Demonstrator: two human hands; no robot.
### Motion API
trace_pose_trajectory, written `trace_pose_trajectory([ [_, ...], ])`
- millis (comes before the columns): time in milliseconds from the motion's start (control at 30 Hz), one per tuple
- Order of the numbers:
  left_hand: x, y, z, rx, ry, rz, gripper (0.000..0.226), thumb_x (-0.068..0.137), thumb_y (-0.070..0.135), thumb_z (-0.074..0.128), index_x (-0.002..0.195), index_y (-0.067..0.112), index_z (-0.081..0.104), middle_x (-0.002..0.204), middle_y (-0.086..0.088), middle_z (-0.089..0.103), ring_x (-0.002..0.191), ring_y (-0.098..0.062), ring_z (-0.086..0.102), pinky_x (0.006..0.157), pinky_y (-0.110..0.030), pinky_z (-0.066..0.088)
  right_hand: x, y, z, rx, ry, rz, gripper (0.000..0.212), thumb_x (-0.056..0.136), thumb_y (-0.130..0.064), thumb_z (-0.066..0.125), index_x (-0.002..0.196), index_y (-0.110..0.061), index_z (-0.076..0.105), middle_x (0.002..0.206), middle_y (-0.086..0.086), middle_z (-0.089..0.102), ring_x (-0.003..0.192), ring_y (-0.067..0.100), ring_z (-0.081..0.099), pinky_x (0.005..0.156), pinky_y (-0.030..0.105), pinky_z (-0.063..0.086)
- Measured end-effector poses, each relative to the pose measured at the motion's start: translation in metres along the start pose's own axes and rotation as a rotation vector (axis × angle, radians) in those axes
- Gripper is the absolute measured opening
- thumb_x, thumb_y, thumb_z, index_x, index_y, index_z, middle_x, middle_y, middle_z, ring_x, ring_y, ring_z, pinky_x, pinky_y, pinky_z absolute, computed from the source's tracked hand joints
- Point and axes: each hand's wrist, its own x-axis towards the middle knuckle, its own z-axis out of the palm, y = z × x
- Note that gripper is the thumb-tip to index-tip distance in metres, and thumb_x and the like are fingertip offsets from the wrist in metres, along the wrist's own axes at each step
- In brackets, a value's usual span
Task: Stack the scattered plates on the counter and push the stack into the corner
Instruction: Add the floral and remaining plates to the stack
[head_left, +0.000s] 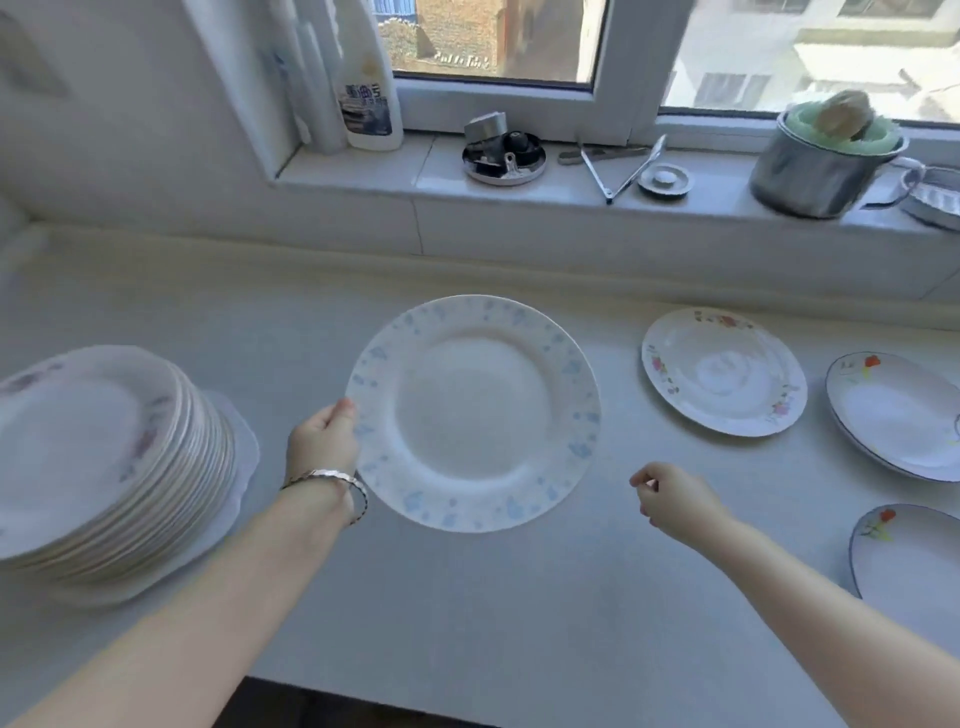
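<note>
Plate w/ blue flecks (472, 413) held above table (519, 597), left hand (323, 441) fingers pinching its rim; right hand (675, 501) loosely curled, empty. Carry level, lower centred on stack (111, 462) at left; avoid sliding.

Both arms are bare, with no sleeves. The left hand (323, 436) has a thin, shiny silver bracelet (332, 480) around its wrist. The right hand (675, 499) wears nothing.

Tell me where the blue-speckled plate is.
The blue-speckled plate is mid-frame, gripped at its left rim by the left hand, between the plate stack and the flowered plate.
</note>
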Motion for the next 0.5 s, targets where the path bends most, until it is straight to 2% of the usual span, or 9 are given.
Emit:
trace_pose_trajectory([
  [100, 0.025, 0.030, -0.061, -0.046, 0.083, -0.013, 0.023, 0.093, 0.021, 0.051, 0.074, 0.014, 0.060, 0.074, -0.009, 0.057, 0.079, -0.026, 0.056, 0.080, -0.038, 0.050, -0.004, -0.058, 0.027, -0.051, -0.044, -0.069, 0.022, 0.089, -0.017, 0.041, 0.100, -0.021, 0.059, 0.089, 0.002, 0.058, 0.091, 0.026, 0.063, 0.089, 0.036, 0.052],
  [200, 0.044, 0.054, -0.123, -0.110, 0.163, -0.022, 0.027, 0.092, 0.020, 0.052, 0.068, 0.010, 0.059, 0.067, -0.009, 0.055, 0.060, -0.023, 0.054, 0.056, -0.025, 0.054, -0.007, -0.113, 0.049, -0.136, -0.056, -0.146, 0.010, 0.090, -0.021, 0.043, 0.092, -0.026, 0.051, 0.089, 0.000, 0.059, 0.081, 0.020, 0.059, 0.082, 0.031, 0.051],
  [233, 0.051, 0.059, -0.144, -0.106, 0.197, -0.014, 0.028, 0.089, 0.023, 0.055, 0.063, 0.012, 0.056, 0.065, -0.009, 0.054, 0.058, -0.024, 0.052, 0.053, -0.024, 0.052, -0.007, -0.129, 0.057, -0.143, -0.056, -0.168, 0.009, 0.090, -0.022, 0.044, 0.091, -0.026, 0.051, 0.088, 0.000, 0.060, 0.080, 0.020, 0.060, 0.079, 0.030, 0.051],
  [333, 0.073, 0.068, -0.201, -0.054, 0.332, -0.004, 0.032, 0.075, 0.034, 0.059, 0.055, 0.011, 0.051, 0.072, -0.013, 0.055, 0.073, -0.026, 0.052, 0.080, -0.040, 0.052, -0.007, -0.169, 0.079, -0.133, -0.059, -0.216, 0.009, 0.090, -0.020, 0.044, 0.091, -0.024, 0.053, 0.086, 0.000, 0.058, 0.084, 0.024, 0.063, 0.077, 0.030, 0.050],
  [433, 0.092, 0.070, -0.247, -0.010, 0.459, -0.003, 0.035, 0.085, 0.027, 0.053, 0.056, 0.009, 0.050, 0.081, -0.014, 0.055, 0.077, -0.025, 0.052, 0.084, -0.043, 0.051, -0.011, -0.198, 0.100, -0.122, -0.087, -0.229, 0.010, 0.090, -0.020, 0.045, 0.091, -0.025, 0.054, 0.078, -0.003, 0.056, 0.092, 0.027, 0.065, 0.083, 0.035, 0.052],
  [500, 0.101, 0.068, -0.268, 0.013, 0.498, -0.022, 0.031, 0.078, 0.033, 0.053, 0.059, 0.009, 0.053, 0.082, -0.015, 0.055, 0.076, -0.029, 0.055, 0.086, -0.042, 0.052, -0.015, -0.211, 0.113, -0.139, -0.096, -0.247, 0.010, 0.090, -0.020, 0.046, 0.089, -0.025, 0.055, 0.076, -0.003, 0.056, 0.085, 0.025, 0.064, 0.082, 0.034, 0.053],
])
